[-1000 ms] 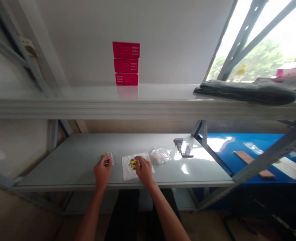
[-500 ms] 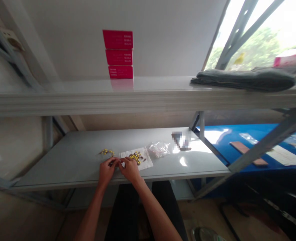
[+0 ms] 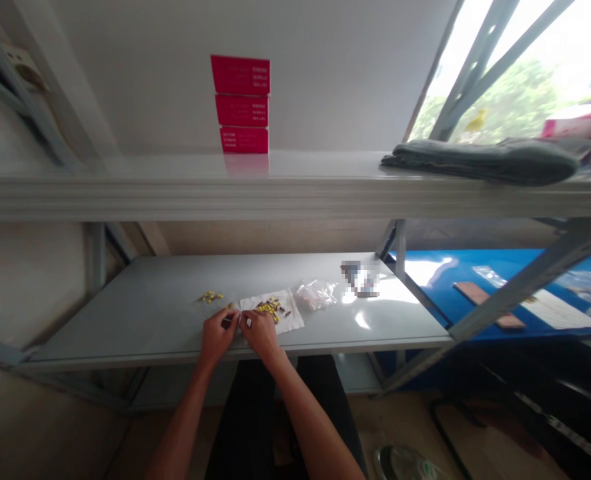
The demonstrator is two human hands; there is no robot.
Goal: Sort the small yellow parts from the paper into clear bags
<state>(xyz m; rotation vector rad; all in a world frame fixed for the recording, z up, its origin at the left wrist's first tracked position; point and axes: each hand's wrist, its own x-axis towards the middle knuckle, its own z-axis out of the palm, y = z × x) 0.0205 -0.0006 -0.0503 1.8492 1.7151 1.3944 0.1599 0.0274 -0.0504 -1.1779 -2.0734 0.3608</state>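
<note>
Head view: left hand point(image 3: 218, 337) and right hand point(image 3: 260, 335), both closed in a pinch, meeting at the near edge of a white paper sheet point(image 3: 286, 321) on a grey metal shelf point(image 3: 125, 327); anything gripped too small to tell. Small yellow parts point(image 3: 269, 307) lay on the sheet, a further yellow cluster point(image 3: 210, 297) left of it, a clear plastic bag point(image 3: 317, 294) just right.

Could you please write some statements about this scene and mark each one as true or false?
1. The left hand and the right hand are close together at the edge of a white paper sheet. True.
2. Small yellow pieces lie on the sheet. True.
3. A clear plastic bag lies left of the sheet. False: it lies to the right.
4. Four red boxes are stacked on the upper shelf. False: there are three.
</note>
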